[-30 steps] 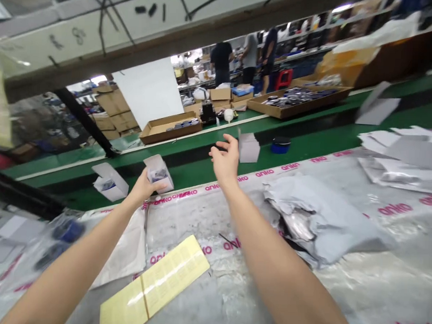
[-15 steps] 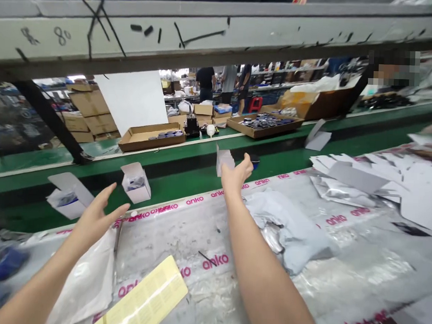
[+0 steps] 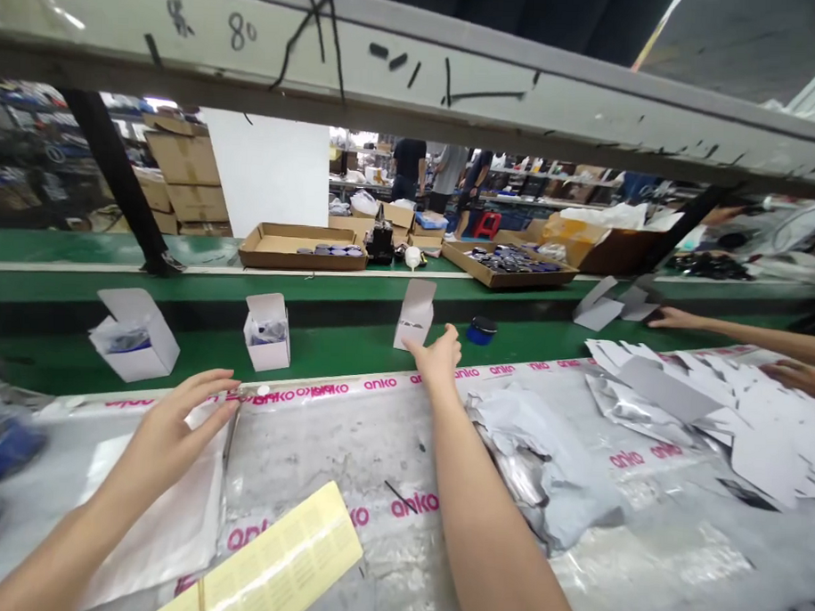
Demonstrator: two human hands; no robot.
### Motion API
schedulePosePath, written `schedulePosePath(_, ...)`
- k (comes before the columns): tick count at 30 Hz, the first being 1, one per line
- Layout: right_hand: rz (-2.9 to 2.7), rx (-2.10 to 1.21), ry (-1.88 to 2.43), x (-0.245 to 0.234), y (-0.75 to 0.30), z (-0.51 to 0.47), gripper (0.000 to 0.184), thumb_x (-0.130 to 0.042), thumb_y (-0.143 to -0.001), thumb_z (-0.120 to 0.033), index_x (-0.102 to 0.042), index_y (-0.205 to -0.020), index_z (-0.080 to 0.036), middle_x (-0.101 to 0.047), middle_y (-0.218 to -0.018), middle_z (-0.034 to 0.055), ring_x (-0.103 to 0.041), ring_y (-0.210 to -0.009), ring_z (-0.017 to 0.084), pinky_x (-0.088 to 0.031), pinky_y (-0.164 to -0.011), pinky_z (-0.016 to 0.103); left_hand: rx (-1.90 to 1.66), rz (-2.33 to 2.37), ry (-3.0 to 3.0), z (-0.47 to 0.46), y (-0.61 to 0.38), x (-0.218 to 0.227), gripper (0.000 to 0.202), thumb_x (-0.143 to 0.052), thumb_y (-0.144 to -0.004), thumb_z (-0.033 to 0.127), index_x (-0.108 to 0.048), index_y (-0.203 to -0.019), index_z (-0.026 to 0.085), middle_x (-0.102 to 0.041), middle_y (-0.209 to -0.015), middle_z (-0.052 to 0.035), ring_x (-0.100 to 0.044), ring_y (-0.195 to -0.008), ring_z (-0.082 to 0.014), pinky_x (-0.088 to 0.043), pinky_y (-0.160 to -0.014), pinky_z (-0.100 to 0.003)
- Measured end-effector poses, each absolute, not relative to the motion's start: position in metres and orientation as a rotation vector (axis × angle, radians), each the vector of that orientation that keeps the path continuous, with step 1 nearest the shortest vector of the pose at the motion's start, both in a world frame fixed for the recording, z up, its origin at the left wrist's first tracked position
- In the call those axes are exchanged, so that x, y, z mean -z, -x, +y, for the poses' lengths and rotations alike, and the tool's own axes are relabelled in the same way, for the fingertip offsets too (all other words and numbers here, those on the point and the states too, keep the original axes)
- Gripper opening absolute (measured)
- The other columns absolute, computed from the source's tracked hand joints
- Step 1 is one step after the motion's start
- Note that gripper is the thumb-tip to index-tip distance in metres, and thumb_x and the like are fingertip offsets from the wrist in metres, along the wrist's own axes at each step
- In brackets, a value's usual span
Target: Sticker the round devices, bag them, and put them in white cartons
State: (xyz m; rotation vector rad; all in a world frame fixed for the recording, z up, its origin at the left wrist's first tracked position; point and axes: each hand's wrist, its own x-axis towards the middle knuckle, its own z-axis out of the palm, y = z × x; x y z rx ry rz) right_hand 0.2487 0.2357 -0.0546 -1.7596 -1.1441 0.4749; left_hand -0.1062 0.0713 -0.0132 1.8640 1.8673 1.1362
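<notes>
My left hand (image 3: 186,418) hovers over the near table by its far edge, fingers stretched and thumb apart, with nothing in it. Just beyond it, on the green belt, stand two white boxes with raised lids: one box (image 3: 144,360) at far left and a second box (image 3: 269,352). Each holds a bagged bluish item. My right hand (image 3: 438,356) is at a third white box (image 3: 413,316), thumb over its lower front and the other fingers apart to its right. A grey edge shows inside that box. Right of the hand sits a blue jar with a black lid (image 3: 481,330).
A yellow label sheet (image 3: 285,551) and crumpled grey plastic (image 3: 549,462) lie on the plastic-covered table (image 3: 329,445). Flat white cartons (image 3: 712,396) pile up at right. A co-worker's hand (image 3: 674,319) reaches toward white boxes there. Cardboard trays (image 3: 303,247) stand beyond; a beam crosses above.
The view has tilted and shifted. My left hand has drawn back from the second box. The blue jar shows fully now. At right, a co-worker's hand and another white box have appeared on the belt.
</notes>
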Motion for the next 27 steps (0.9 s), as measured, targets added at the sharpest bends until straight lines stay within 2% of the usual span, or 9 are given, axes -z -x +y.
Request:
schedulePosePath(3, -1.201, -0.520, 1.669, 0.061, -0.248, 0.242, 0.118, -0.086, -0.062, -0.038, -0.019, -0.157, -0.019, -0.032, -0.159, 0.0235, -0.026, -0.151, 0.041, -0.024, -0.122, 0.054, -1.115, 1.819, -1.859, 0.071, 0.108, 0.016, 0.043, -0.064, -0.077, 0.064, -0.080, -0.101, 0.031, -0.071, -0.127, -0.0076, -0.068, -0.113, -0.0348, -0.050, -0.043, -0.023)
schedulePosePath(6, -1.256, -0.630, 1.568, 0.059, -0.247, 0.253, 0.115, -0.085, -0.068, -0.031, -0.014, -0.159, -0.020, -0.035, -0.160, 0.0195, -0.034, -0.149, 0.034, -0.034, -0.120, 0.046, -1.093, 1.798, -1.844, 0.069, 0.107, 0.015, 0.046, -0.062, -0.078, 0.065, -0.080, -0.103, 0.031, -0.072, -0.126, -0.0083, -0.068, -0.115, -0.0362, -0.048, -0.040, -0.023)
schedulePosePath(9, -1.294, -0.749, 1.487, 0.049, -0.246, 0.265, 0.083, -0.077, -0.085, -0.031, -0.032, -0.153, -0.020, -0.052, -0.148, 0.0150, -0.056, -0.131, 0.029, -0.049, -0.108, 0.045, -1.077, 1.788, -1.854, 0.067, 0.108, 0.013, 0.046, -0.060, -0.080, 0.065, -0.080, -0.105, 0.032, -0.072, -0.127, -0.0079, -0.067, -0.116, -0.0359, -0.049, -0.041, -0.023)
schedulePosePath(12, -1.325, -0.848, 1.459, 0.037, -0.248, 0.272, 0.044, -0.067, -0.097, -0.034, -0.055, -0.137, -0.018, -0.063, -0.132, 0.0110, -0.066, -0.112, 0.025, -0.057, -0.095, 0.046, -1.064, 1.769, -1.883, 0.066, 0.112, 0.015, 0.045, -0.061, -0.080, 0.065, -0.079, -0.105, 0.033, -0.072, -0.128, -0.0060, -0.068, -0.115, -0.0349, -0.049, -0.042, -0.023)
schedulePosePath(14, -1.343, -0.904, 1.481, 0.031, -0.251, 0.274, 0.035, -0.066, -0.099, -0.034, -0.060, -0.128, -0.016, -0.065, -0.124, 0.0093, -0.068, -0.105, 0.023, -0.059, -0.090, 0.044, -1.066, 1.768, -1.887, 0.067, 0.114, 0.019, 0.043, -0.061, -0.080, 0.065, -0.079, -0.105, 0.035, -0.072, -0.128, -0.0037, -0.068, -0.115, -0.0347, -0.049, -0.042, -0.024)
schedulePosePath(19, -1.370, -1.000, 1.644, 0.016, -0.273, 0.278, 0.030, -0.067, -0.099, -0.034, -0.064, -0.122, -0.016, -0.067, -0.118, 0.0079, -0.068, -0.099, 0.021, -0.061, -0.084, 0.040, -1.024, 1.777, -1.873, 0.069, 0.110, 0.025, 0.033, -0.061, -0.079, 0.064, -0.077, -0.101, 0.046, -0.074, -0.124, 0.0060, -0.068, -0.116, -0.0336, -0.053, -0.048, -0.028)
schedulePosePath(22, -1.349, -0.976, 1.796, 0.000, -0.299, 0.284, 0.030, -0.066, -0.099, -0.035, -0.063, -0.122, -0.016, -0.067, -0.119, 0.0081, -0.068, -0.098, 0.021, -0.061, -0.084, 0.040, -0.988, 1.763, -1.875, 0.071, 0.107, 0.026, 0.035, -0.061, -0.077, 0.066, -0.078, -0.098, 0.045, -0.075, -0.121, 0.0064, -0.070, -0.113, -0.0344, -0.058, -0.057, -0.034)
schedulePosePath(24, -1.325, -0.901, 1.905, -0.013, -0.319, 0.288, 0.031, -0.066, -0.099, -0.035, -0.063, -0.123, -0.016, -0.066, -0.120, 0.0084, -0.068, -0.100, 0.022, -0.060, -0.085, 0.041, -0.964, 1.740, -1.892, 0.073, 0.106, 0.026, 0.035, -0.059, -0.079, 0.065, -0.079, -0.096, 0.041, -0.076, -0.120, 0.0051, -0.070, -0.113, -0.0343, -0.062, -0.073, -0.040)
schedulePosePath(27, -1.294, -0.680, 2.068, -0.028, -0.345, 0.292, 0.032, -0.067, -0.098, -0.034, -0.063, -0.124, -0.016, -0.064, -0.125, 0.0092, -0.066, -0.107, 0.024, -0.058, -0.091, 0.045, -0.968, 1.681, -1.929, 0.073, 0.105, 0.026, 0.035, -0.054, -0.085, 0.061, -0.078, -0.092, 0.036, -0.078, -0.114, 0.0024, -0.071, -0.109, -0.0326, -0.057, -0.095, -0.045)
